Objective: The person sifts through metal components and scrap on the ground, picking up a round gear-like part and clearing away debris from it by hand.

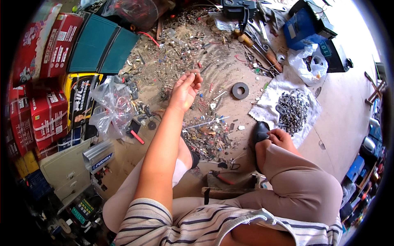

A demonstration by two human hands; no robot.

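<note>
My left hand [186, 89] is stretched out over the litter of small parts [207, 141] on the floor, its thumb and fingers drawn together. Whatever they may hold is too small to make out. Close to my right shoe [261, 133], my right hand [282, 140] is closed in a pinch, and its contents are hidden too. Beside that hand lies a white cloth [262, 107] bearing a heap of small dark metal pieces [294, 110]. A dark ring-shaped roll [240, 90] lies on the floor between the hands.
Red boxes [48, 115], a yellow-black box [82, 98] and a clear plastic bag [111, 104] stand at the left. Wooden-handled tools [262, 51], a white bag [308, 63] and a blue box [301, 30] are at the far right. A red-handled tool [221, 177] lies near me.
</note>
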